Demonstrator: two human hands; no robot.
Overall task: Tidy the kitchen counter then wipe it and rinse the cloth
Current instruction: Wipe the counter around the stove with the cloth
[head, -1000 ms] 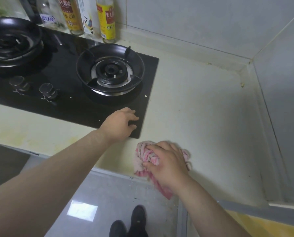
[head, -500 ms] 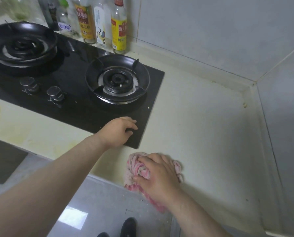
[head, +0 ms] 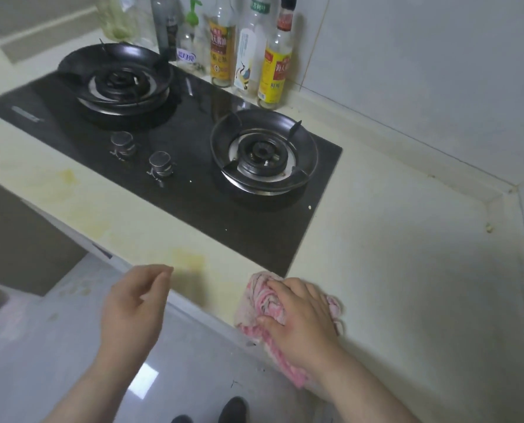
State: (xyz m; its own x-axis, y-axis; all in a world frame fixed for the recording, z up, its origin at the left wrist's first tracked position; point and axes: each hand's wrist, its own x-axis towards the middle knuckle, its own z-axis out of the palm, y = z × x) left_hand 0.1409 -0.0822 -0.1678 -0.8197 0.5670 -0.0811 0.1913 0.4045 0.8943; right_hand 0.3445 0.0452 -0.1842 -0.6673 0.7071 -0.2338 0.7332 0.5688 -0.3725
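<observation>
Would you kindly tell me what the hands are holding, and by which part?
The right hand grips the cloth by its bunched middle, pressing it on the counter. The left hand holds nothing, fingers loosely curled.

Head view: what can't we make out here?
Hidden: counter under the cloth, covered by it and the right hand.
Cut off: tops of the bottles, top edge; shoes, bottom edge.
Too small: bottle label text.
Blurred: left hand outline, motion.

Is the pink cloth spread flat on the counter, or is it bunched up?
Bunched up. The pink cloth sits crumpled under the right hand, which grips it; one end hangs over the counter edge.
</observation>
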